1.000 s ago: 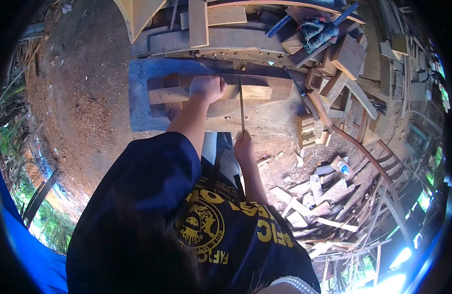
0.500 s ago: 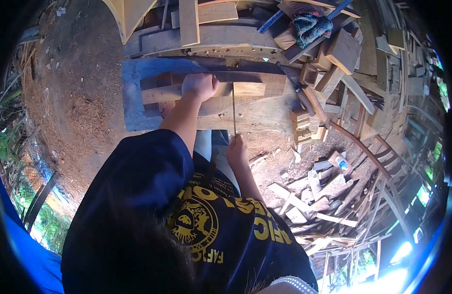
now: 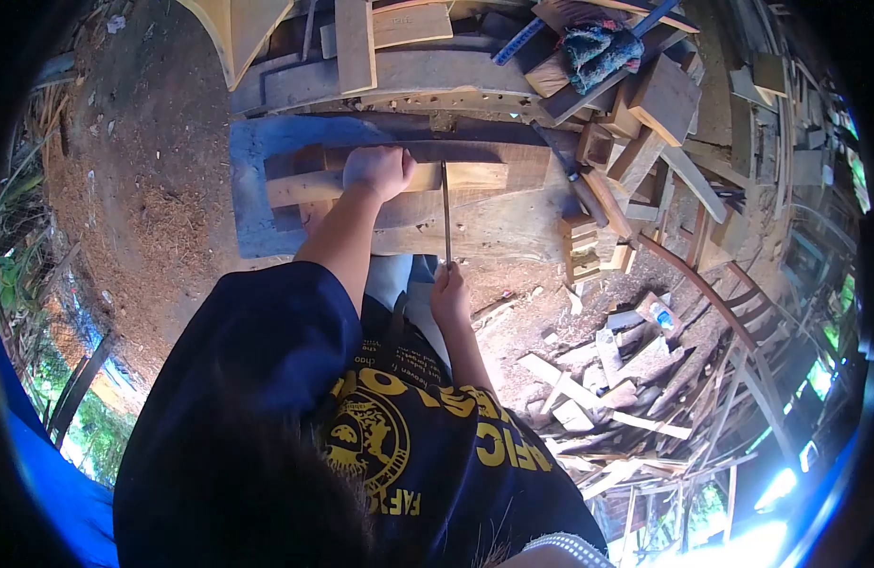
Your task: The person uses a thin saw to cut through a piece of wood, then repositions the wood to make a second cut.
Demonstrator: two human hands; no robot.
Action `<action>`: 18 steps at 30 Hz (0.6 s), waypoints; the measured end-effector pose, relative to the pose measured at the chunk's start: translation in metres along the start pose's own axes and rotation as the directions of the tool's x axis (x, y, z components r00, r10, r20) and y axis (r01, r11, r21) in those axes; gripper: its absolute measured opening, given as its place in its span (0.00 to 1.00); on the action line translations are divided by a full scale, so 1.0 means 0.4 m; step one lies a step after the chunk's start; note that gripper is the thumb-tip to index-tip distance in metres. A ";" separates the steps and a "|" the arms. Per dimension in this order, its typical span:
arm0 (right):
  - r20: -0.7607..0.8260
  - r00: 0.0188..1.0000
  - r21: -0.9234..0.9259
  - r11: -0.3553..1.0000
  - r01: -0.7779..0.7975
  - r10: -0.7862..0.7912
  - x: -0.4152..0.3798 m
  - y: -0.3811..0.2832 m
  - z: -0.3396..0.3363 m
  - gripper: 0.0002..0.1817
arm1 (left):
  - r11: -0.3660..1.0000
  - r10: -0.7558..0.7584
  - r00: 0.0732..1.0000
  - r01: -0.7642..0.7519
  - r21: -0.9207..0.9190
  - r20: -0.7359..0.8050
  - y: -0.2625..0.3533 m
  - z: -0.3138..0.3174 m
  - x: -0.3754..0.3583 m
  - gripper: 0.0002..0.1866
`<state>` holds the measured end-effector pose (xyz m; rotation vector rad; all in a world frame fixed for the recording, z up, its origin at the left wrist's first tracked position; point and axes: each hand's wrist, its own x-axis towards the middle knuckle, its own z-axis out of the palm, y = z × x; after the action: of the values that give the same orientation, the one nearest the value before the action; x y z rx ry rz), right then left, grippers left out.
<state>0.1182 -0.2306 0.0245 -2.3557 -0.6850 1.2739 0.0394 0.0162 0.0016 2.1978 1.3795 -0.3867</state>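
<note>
My left hand point(image 3: 378, 172) is closed over a pale wooden strip point(image 3: 475, 176), pressing it down on the wooden workbench point(image 3: 513, 227). In my right hand point(image 3: 450, 295) is the near end of a handsaw point(image 3: 446, 218), seen almost edge-on as a thin dark line. Its far end crosses the strip just right of my left hand. The handle is mostly hidden by my fingers. Under and behind the strip lie darker boards point(image 3: 527, 166). A person's fingers or a reddish wood patch below my left wrist cannot be told apart.
A blue-painted patch point(image 3: 252, 189) covers the bench's left end. On the right lie a long dark tool point(image 3: 555, 151), a small slatted wooden piece point(image 3: 579, 248) and stacked blocks point(image 3: 664, 99). A patterned cloth point(image 3: 598, 52) sits behind. Wood offcuts point(image 3: 636, 379) are heaped on the ground.
My right hand and the saw have come slightly back toward my body. My left hand stays on the strip; the whole view has shifted a little.
</note>
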 end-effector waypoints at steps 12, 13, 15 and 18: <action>0.019 1.000 0.000 1.000 0.018 -0.018 -0.046 -0.001 -0.015 0.15 | 1.000 -0.008 1.000 0.008 -0.005 0.029 0.002 -0.003 -0.002 0.20; 0.014 1.000 -0.001 1.000 0.020 -0.020 -0.041 0.005 -0.012 0.15 | 1.000 -0.005 1.000 0.005 -0.006 0.026 0.006 -0.005 0.000 0.20; -0.025 0.999 -0.043 0.998 0.047 -0.048 -0.014 0.015 0.010 0.14 | 1.000 0.011 1.000 -0.011 -0.002 -0.005 0.000 0.004 -0.003 0.21; -0.079 0.989 -0.091 0.988 0.121 -0.129 0.114 -0.049 0.037 0.11 | 0.999 0.037 0.999 -0.038 -0.006 -0.033 -0.011 0.025 -0.001 0.21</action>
<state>0.1226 -0.1870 -0.0033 -2.3781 -0.8620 1.1053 0.0357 0.0119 -0.0075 2.2309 1.3529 -0.3331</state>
